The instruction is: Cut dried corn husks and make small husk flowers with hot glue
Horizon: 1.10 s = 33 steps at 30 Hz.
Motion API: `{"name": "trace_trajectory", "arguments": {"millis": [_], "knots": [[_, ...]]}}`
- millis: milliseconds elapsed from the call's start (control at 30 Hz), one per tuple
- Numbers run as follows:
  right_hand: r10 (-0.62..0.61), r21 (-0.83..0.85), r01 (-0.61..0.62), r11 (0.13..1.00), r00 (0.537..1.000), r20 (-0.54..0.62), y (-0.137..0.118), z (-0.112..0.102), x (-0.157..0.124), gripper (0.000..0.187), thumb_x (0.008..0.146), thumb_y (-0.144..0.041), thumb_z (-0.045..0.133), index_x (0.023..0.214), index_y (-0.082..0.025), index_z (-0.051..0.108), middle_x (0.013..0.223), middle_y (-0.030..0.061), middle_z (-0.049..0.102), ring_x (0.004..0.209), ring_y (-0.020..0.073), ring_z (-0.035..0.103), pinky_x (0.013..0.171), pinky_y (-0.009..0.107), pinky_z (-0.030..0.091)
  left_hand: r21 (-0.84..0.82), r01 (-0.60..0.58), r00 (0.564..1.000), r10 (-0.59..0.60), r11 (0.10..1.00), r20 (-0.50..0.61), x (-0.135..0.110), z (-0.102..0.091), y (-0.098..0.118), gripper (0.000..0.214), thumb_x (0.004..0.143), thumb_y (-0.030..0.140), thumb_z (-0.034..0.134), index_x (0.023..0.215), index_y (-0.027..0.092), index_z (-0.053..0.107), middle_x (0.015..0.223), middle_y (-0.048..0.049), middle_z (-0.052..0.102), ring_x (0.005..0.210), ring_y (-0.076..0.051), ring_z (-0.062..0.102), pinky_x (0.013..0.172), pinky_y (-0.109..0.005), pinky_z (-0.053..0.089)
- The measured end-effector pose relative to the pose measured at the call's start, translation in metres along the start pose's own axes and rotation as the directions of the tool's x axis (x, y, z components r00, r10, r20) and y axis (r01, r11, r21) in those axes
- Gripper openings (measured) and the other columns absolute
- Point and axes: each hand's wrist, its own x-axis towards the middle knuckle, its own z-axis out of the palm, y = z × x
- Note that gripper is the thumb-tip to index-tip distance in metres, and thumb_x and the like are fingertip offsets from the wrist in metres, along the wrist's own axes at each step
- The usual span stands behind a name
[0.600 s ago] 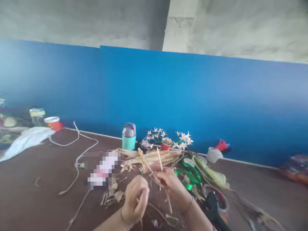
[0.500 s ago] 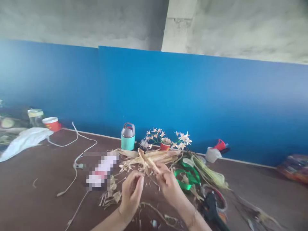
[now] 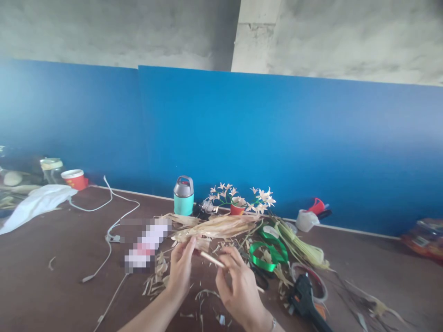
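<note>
Over the dark-brown tabletop (image 3: 69, 276), the right hand (image 3: 240, 283) grasps a slim, straight, pale stick (image 3: 213, 260) between its fingers; whether the left hand (image 3: 180, 267), fingertips beside its end, pinches it, I cannot tell. Loose fingers could let it roll.

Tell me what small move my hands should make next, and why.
Perhaps turn the pale stick slightly with your right hand while your left hand steadies its far end: the right hand holds the stick, and that end sits close to the left hand.
</note>
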Motion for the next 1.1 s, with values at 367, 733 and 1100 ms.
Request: {"name": "trace_trajectory", "arguments": {"millis": [367, 733, 1100], "knots": [[0.134, -0.05, -0.131, 0.99, 0.989, 0.066, 0.003, 0.01, -0.003, 0.032, 0.086, -0.039, 0.045, 0.063, -0.019, 0.053, 0.067, 0.0018, 0.058, 0.061, 0.0137, 0.058, 0.057, 0.022, 0.038, 0.11, -0.063, 0.995, 0.071, 0.992, -0.07, 0.011, -0.009, -0.006, 0.028, 0.062, 0.041, 0.072, 0.063, 0.014, 0.066, 0.052, 0.0015, 0.06, 0.051, -0.013, 0.053, 0.051, -0.022, 0.041], [0.268, 0.312, -0.222, 0.924, 0.957, -0.112, 0.009, 0.014, 0.0, 0.023, 0.081, -0.021, 0.046, 0.104, -0.021, 0.049, 0.098, 0.0051, 0.062, 0.085, 0.0172, 0.061, 0.075, 0.026, 0.047, 0.253, -0.135, 0.969, 0.074, 0.958, 0.237, -0.006, 0.005, 0.004, 0.022, 0.064, 0.033, 0.068, 0.056, 0.013, 0.066, 0.048, 0.0001, 0.059, 0.049, -0.013, 0.05, 0.048, -0.022, 0.038], [0.566, 0.753, -0.594, 0.284, 0.738, 0.369, 0.011, 0.001, 0.024, 0.03, 0.061, -0.025, 0.059, 0.089, -0.017, 0.053, 0.054, -0.0055, 0.054, 0.045, 0.0091, 0.045, 0.043, 0.019, 0.031, 0.055, 0.098, 0.857, -0.112, 0.994, 0.503, -0.011, 0.004, 0.005, 0.021, 0.065, 0.025, 0.065, 0.08, 0.013, 0.073, 0.061, -0.005, 0.065, 0.057, -0.014, 0.051, 0.057, -0.024, 0.039]]}}
